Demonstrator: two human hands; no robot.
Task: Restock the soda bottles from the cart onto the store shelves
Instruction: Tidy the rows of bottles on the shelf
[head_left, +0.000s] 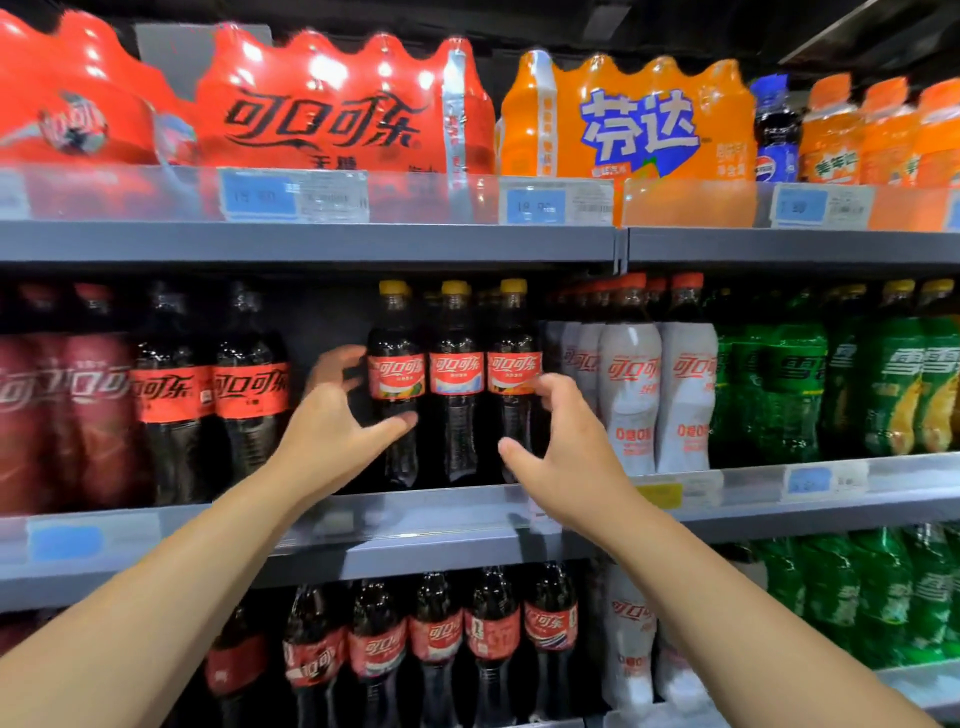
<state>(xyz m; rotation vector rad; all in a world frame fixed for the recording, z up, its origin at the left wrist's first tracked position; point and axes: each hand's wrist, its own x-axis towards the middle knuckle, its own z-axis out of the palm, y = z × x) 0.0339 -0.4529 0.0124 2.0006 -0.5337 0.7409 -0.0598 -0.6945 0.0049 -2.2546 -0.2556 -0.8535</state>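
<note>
We see three dark plastic cola bottles with yellow caps and red labels (456, 384) standing upright side by side at the front of the grey metal middle shelf (441, 561). The left hand (337, 421) and right hand (563, 452) flank the row. Each grip is released, with fingers spread and curved beside the outer bottles. White-wrapped cola bottles (654, 395) stand just to the right.

L hand (332, 421) & R hand (563, 457) flank yellow-cap cola bottles (456, 374) on mid shelf (415, 519), fingers (337, 364) curved, maybe touching.
</note>
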